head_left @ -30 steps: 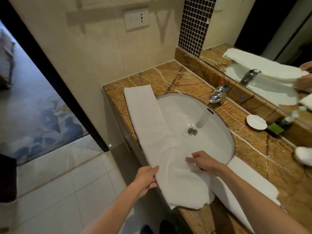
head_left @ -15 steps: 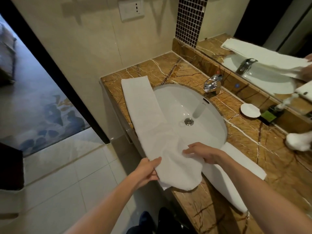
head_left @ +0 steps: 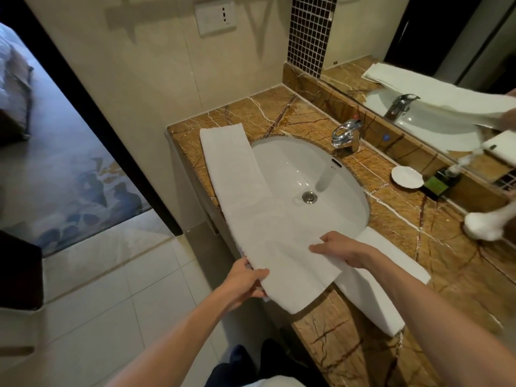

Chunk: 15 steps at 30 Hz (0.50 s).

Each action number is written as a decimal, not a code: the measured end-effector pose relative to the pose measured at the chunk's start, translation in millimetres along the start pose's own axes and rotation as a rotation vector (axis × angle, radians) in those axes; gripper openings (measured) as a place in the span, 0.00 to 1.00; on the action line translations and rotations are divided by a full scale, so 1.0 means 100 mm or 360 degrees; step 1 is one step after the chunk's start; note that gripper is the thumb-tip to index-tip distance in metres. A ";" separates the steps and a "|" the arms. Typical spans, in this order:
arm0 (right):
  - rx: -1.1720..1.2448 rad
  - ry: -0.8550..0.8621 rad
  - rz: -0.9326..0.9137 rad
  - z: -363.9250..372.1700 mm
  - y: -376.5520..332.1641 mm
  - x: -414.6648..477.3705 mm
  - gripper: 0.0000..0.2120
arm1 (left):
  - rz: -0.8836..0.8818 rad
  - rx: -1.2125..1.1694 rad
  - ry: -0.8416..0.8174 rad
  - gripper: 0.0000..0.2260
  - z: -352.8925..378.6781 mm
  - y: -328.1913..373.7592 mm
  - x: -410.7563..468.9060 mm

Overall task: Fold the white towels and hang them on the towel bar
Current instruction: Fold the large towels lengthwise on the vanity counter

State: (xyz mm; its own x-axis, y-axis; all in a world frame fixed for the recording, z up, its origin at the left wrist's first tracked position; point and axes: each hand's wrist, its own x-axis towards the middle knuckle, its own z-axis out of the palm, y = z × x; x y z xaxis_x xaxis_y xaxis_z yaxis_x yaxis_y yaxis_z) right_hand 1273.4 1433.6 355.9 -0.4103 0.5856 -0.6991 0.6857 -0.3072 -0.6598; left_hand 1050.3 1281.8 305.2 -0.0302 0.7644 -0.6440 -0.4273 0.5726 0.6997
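A long white towel, folded into a narrow strip, lies along the front edge of the brown marble counter and over the rim of the white sink. My left hand grips the near left corner of the strip's doubled-back end, thumb on top. My right hand pinches the right edge of that same end. A second folded white towel lies on the counter under my right forearm. No towel bar is visible.
A chrome tap stands behind the basin. A white soap dish, a green box and a rolled white cloth sit at the right by the mirror. Tiled floor and an open doorway lie left.
Both hands have drawn the towel's near end back toward me and flattened it, so the fold now lies smoother with a straighter edge. The camera has shifted slightly.
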 end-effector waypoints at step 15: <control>0.0203 -0.0052 -0.0016 0.12 0.05 -0.17 0.12 | -0.0123 -0.0010 0.0239 0.17 0.07 -0.22 -0.05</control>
State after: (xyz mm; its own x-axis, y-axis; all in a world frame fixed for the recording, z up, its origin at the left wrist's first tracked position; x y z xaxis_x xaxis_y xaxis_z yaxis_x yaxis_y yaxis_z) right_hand 1276.8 1413.1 361.4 -0.4375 0.5652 -0.6994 0.6002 -0.3956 -0.6952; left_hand 1066.3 1267.1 295.2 -0.1316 0.6652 -0.7349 -0.4389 0.6257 0.6449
